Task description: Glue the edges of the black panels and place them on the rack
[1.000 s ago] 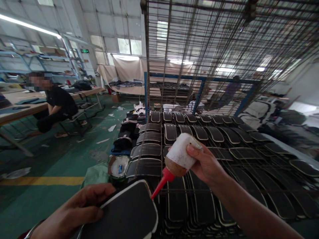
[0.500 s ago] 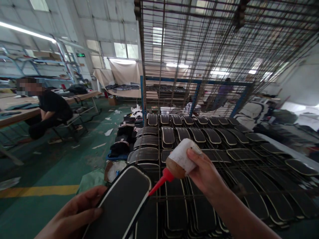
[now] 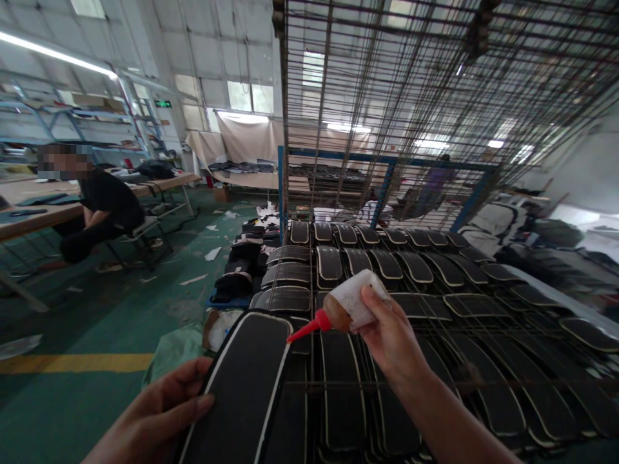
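My left hand (image 3: pixel 169 406) grips a long black pad (image 3: pixel 242 386) by its left edge, thumb lying on its face. The pad has rounded corners and a pale line running along its border. In my right hand (image 3: pixel 387 322) is a glue bottle (image 3: pixel 351 301), tilted, with a white label, some brown liquid inside and a red nozzle (image 3: pixel 309 325). The nozzle's tip meets the pale line near the pad's upper right corner. The lower end of the pad is cut off by the frame.
Many similar black pads (image 3: pixel 413 267) lie in rows on a wire rack, whose raised wire shelves (image 3: pixel 387 84) hang above. A green cloth (image 3: pixel 176 351) and dark bundles (image 3: pixel 236 270) lie left of it. A person (image 3: pixel 109 200) sits at a table (image 3: pixel 62 187) on the left.
The pad has turned more upright and shifted slightly right. The nozzle tip has gone up along its edge to the upper right corner, and the bottle is tipped closer to level.
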`<state>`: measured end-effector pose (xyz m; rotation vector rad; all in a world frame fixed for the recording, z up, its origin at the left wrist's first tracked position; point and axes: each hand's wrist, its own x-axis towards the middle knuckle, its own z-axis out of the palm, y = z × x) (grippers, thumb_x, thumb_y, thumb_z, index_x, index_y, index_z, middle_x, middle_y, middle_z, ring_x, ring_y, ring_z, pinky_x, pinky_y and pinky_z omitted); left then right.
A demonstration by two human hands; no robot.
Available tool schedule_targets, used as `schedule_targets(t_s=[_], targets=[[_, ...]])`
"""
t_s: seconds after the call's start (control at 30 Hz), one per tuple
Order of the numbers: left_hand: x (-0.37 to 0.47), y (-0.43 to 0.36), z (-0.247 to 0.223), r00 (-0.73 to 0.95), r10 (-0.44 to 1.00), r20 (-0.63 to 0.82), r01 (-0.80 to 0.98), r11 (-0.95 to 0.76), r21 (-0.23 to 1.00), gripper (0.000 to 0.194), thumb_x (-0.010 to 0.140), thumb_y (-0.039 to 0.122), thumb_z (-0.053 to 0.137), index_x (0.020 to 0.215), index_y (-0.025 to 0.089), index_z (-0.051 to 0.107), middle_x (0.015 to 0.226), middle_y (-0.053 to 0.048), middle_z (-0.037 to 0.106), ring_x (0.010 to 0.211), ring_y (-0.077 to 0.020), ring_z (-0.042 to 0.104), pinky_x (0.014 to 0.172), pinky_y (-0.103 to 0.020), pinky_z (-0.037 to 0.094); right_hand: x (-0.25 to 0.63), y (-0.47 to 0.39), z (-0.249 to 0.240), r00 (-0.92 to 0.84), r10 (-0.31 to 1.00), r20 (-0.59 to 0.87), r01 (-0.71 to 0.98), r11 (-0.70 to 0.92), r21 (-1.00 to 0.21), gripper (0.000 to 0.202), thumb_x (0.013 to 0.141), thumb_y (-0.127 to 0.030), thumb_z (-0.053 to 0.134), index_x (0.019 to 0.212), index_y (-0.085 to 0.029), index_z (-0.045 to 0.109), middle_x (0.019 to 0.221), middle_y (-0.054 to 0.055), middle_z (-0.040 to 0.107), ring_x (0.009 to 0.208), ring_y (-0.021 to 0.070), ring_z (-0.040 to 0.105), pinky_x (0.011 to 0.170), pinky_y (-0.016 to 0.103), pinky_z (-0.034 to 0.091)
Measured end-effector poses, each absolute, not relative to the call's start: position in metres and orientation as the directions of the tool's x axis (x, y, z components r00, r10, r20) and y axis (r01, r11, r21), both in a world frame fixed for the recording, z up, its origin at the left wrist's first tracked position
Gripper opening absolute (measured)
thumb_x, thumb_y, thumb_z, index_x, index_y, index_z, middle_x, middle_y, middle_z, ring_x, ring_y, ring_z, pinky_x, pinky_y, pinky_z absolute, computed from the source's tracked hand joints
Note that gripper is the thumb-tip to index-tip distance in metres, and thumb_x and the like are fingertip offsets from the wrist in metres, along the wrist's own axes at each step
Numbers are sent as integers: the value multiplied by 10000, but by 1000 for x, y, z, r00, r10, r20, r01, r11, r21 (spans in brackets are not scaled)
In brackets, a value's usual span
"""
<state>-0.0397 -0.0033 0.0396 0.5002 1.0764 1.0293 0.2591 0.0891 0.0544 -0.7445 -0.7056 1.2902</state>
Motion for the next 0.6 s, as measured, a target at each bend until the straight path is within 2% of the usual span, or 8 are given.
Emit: schedule_targets(t_s=[0.2, 0.43, 0.6], targets=[[-40, -1, 44, 93, 878, -470, -414, 463, 784, 397, 680, 114, 831, 1026, 230, 674, 874, -31, 814, 763, -301, 771, 633, -384, 626, 251, 78, 50, 85, 994, 69, -571, 106, -814, 315, 703, -381, 903, 895, -205, 725, 730, 9, 608, 609, 158, 556, 484, 228, 511], [-39, 2, 50, 32, 878, -478, -407, 448, 796, 386, 665, 132, 841, 993, 195, 648, 887, -66, 805, 771, -305, 773, 610, -355, 629, 239, 60, 47, 71, 995, 64, -542, 93, -835, 342, 700, -405, 901, 940, -232, 728, 768, 10, 617, 643, 166, 561, 526, 233, 520], [-35, 2, 57, 9, 878, -479, -414, 440, 797, 394, 674, 163, 830, 1012, 186, 628, 862, -57, 785, 738, -278, 771, 599, -337, 630, 234, 47, 42, 38, 998, 48, -557, 61, -828, 334, 704, -384, 904, 954, -242, 733, 813, 20, 643, 708, 173, 579, 605, 230, 522]])
